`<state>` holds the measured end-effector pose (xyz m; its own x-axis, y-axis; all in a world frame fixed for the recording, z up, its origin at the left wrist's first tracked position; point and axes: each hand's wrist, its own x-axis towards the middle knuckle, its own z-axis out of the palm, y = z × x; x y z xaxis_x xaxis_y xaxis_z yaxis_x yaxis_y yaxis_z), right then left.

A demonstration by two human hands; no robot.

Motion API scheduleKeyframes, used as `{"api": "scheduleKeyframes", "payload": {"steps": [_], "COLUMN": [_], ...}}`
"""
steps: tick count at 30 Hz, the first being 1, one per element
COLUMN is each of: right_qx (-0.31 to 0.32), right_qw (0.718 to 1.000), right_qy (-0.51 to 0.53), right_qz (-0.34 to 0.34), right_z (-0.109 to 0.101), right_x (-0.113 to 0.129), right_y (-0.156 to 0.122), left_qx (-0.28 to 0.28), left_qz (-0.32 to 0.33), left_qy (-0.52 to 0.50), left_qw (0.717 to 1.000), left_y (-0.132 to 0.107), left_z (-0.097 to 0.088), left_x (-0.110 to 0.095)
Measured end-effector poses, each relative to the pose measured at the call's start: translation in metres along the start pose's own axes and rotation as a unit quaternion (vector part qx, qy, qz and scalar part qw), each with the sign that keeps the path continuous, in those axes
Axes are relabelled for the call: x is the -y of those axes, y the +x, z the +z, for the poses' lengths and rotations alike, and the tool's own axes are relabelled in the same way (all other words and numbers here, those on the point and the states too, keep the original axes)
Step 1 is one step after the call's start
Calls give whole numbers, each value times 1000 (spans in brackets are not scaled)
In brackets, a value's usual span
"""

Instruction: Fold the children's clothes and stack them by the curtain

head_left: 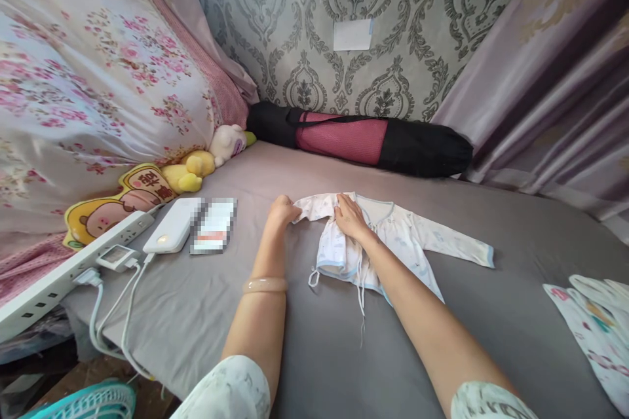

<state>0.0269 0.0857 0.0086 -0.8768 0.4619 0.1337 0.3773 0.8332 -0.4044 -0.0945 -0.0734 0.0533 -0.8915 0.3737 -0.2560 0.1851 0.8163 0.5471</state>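
A small white baby shirt [388, 236] with pale blue trim and tie strings lies spread on the grey bed sheet. My left hand [284, 209] grips the cuff end of its left-hand sleeve, fingers closed on the cloth. Near that sleeve's shoulder, my right hand [350, 215] lies flat on the shirt with its fingers stretched out. The other sleeve reaches out to the right with its blue cuff lying on the sheet. White strings hang from the shirt's front, below my right wrist.
Left stand a power strip [49, 294] with cables, a white power bank [174, 226] and a phone [215, 226]. Plush toys [191, 170] line the floral curtain. A black and pink rolled bag [344, 137] lies along the wall. Folded patterned cloth [594, 334] is at right.
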Motion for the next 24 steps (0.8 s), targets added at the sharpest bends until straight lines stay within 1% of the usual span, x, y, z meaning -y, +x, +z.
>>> {"api": "scheduleKeyframes", "payload": {"steps": [3, 6, 9, 11, 15, 19, 22, 24], "right_qx": [16, 22, 31, 38, 33, 38, 48, 50], "right_qw": [1000, 1000, 999, 998, 997, 997, 996, 996], "right_qy": [-7, -21, -39, -52, -70, -71, -68, -69], "right_qz": [7, 9, 12, 14, 8, 14, 24, 29], "right_z": [-2, -5, -7, -7, -7, -5, -5, -4], "right_x": [2, 6, 11, 14, 17, 18, 18, 19], "right_y": [-1, -3, -6, -8, -11, -9, -7, -7], "left_qx": [-31, -92, -163, -189, -207, -203, -203, -230], "left_qz": [12, 38, 55, 50, 54, 58, 57, 57], "left_qy": [-75, -113, -111, -98, -68, -44, -28, -8], "left_qw": [997, 989, 979, 976, 974, 976, 977, 972], "left_y": [6, 10, 12, 12, 17, 23, 20, 14], "left_z": [-1, 1, 3, 5, 8, 11, 11, 10], "left_x": [9, 13, 12, 12, 15, 20, 19, 14]}}
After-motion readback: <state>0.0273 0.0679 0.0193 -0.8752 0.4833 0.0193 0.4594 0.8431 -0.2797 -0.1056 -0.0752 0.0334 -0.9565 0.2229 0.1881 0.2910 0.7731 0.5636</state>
